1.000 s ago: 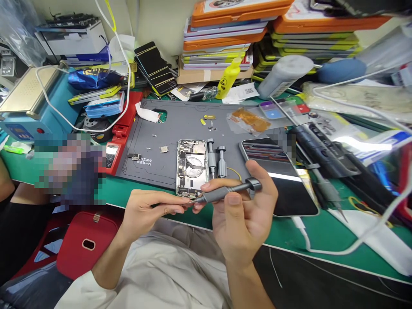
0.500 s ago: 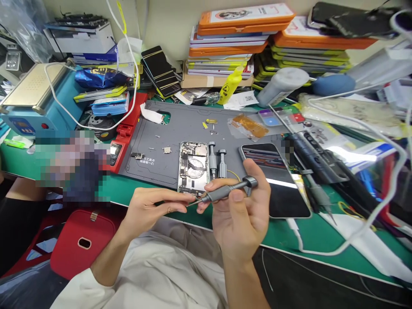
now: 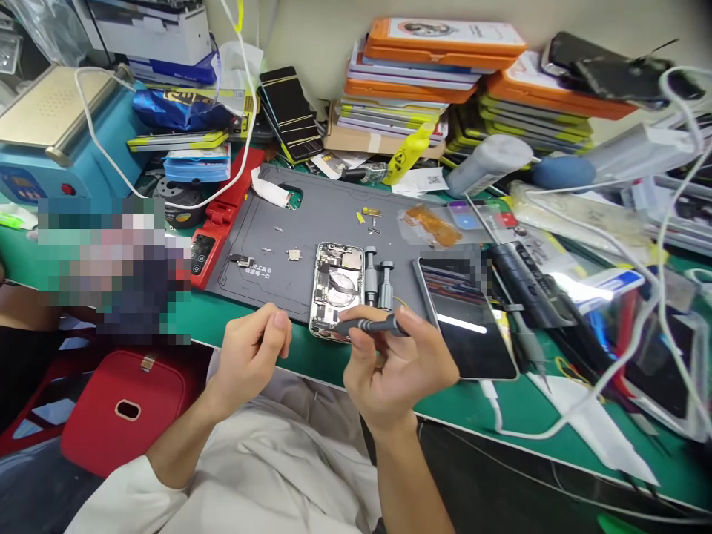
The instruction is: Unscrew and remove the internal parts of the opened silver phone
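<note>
My right hand grips a dark grey screwdriver between thumb and fingers, its narrow end pointing left over the lower edge of an opened phone. The phone lies face up on the grey work mat, with its inner parts and a round coil bare. I cannot tell whether the screwdriver touches it. My left hand is closed with curled fingers, apart from the phone, in front of the mat; what it holds, if anything, is hidden. Two more grey screwdrivers stand beside the phone's right side.
Small metal parts lie on the grey mat. A dark-screened device with a white cable is at the right. Stacked orange boxes stand at the back, a teal machine at the left. Another person's arm is at far left.
My hands have come apart: the left has left the screwdriver's tip and curled closed. My right hand has turned the screwdriver nearly level, its tip now over the phone. The view has shifted slightly.
</note>
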Tool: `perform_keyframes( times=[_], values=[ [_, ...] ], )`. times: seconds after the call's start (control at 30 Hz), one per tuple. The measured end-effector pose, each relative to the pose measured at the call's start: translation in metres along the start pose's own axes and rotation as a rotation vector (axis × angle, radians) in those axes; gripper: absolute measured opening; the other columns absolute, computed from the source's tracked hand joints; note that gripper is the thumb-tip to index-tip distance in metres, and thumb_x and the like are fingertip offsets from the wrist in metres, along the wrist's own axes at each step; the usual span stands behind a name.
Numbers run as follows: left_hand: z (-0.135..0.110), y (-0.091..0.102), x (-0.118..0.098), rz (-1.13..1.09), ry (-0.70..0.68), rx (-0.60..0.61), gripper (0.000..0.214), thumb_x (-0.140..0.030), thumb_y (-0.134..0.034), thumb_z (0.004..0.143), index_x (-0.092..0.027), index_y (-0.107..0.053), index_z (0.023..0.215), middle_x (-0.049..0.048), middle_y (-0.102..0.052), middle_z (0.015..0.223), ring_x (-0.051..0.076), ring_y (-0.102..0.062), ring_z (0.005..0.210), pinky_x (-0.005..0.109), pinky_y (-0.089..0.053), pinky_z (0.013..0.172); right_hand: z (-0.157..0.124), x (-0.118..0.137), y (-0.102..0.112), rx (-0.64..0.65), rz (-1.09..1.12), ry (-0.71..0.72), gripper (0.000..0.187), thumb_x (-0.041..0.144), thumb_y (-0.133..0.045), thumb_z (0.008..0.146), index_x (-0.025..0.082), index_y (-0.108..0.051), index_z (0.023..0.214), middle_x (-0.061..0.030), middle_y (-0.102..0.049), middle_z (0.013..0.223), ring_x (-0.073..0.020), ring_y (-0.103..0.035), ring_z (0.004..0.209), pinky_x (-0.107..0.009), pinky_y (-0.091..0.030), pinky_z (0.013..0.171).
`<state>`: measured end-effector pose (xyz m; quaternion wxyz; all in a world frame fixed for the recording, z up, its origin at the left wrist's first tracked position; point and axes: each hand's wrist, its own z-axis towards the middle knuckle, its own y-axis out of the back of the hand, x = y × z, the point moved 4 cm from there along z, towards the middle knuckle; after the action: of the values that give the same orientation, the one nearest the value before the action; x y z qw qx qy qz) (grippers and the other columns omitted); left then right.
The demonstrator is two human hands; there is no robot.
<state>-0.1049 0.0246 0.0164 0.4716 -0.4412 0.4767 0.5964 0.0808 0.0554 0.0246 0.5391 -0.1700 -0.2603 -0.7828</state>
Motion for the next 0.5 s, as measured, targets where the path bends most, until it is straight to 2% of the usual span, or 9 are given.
perform_keyframes(
  times=[0.13, 0.3, 0.5],
  values=[
    [-0.0003, -0.0012, -0.001, 0.018, -0.013, 0.01, 0.056, -0.051, -0.044, 0.121, -0.023, -0.051, 0.073, -0.0014, -0.056, 0.065, 0.013, -0.053, 0.059, 0.03, -0.042, 0.059, -0.0043, -0.0042, -0.0025, 0.054, 0.052, -0.076, 0.045, 0.024, -0.067, 0.11, 0.033, -0.048, 0.15, -0.0016, -0.069, 0.104, -0.017, -0.079, 0.076, -0.03, -0.069, 0.057],
    [-0.0017, -0.0015, 0.0001, 0.041, -0.029, 0.037, 0.054, -0.048, -0.045, 0.122, -0.023, -0.051, 0.074, -0.0016, -0.057, 0.066, 0.013, -0.054, 0.06, 0.03, -0.042, 0.06, -0.0035, -0.002, -0.004, 0.098, 0.056, -0.062, 0.052, 0.019, -0.065, 0.11, 0.036, -0.048, 0.156, -0.003, -0.068, 0.11, -0.0183, -0.079, 0.084, -0.032, -0.069, 0.061],
    [-0.0009, -0.0017, 0.0007, 0.065, -0.022, 0.039, 0.055, -0.049, -0.044, 0.121, -0.023, -0.051, 0.074, -0.0017, -0.056, 0.065, 0.013, -0.055, 0.059, 0.03, -0.042, 0.06, -0.0008, 0.0012, -0.0052, 0.138, 0.042, -0.05, 0.056, 0.017, -0.061, 0.111, 0.036, -0.045, 0.161, -0.0034, -0.065, 0.112, -0.0163, -0.076, 0.082, -0.027, -0.066, 0.059]
  ],
)
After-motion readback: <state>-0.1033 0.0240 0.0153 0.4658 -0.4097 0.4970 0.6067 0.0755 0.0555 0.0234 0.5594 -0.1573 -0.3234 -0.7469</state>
